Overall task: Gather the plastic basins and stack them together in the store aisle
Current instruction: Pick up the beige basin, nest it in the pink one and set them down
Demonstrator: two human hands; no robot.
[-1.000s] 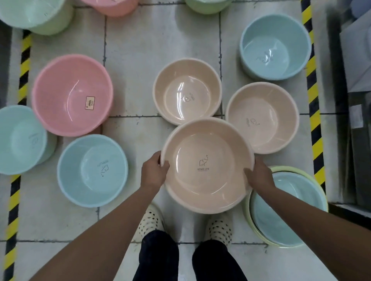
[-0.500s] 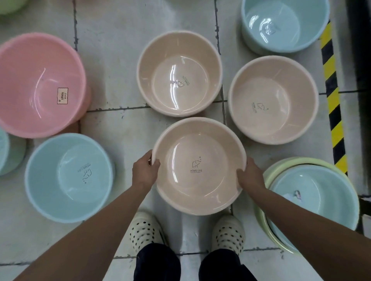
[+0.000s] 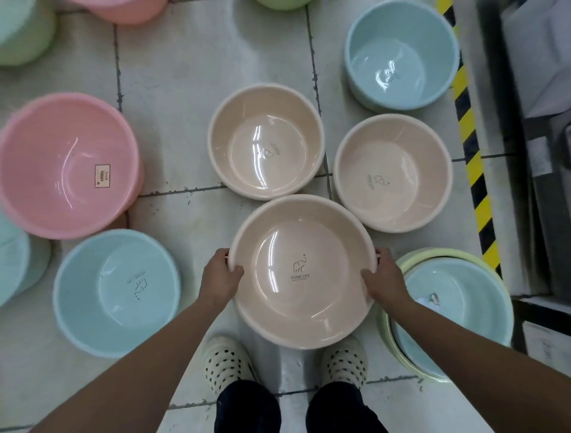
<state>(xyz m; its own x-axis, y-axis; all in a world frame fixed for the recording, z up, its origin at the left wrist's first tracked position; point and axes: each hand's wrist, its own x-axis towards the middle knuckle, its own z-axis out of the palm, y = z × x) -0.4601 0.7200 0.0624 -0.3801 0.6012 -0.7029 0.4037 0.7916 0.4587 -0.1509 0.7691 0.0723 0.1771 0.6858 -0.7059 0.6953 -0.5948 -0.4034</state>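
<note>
Both hands, left (image 3: 220, 276) and right (image 3: 384, 278), grip the round, glossy beige basin (image 3: 301, 272) by its rim. Fingers curl underneath, hidden.

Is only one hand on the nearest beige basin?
No, the left hand and right hand each grip the rim of the nearest beige basin on opposite sides.

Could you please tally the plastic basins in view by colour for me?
Beige round plastic basins: 3, one gripped by the left hand and right hand
Light blue round plastic basins: 4, one nested in a green one
Pink round plastic basins: 2
Green round plastic basins: 3
Total: 12
</note>
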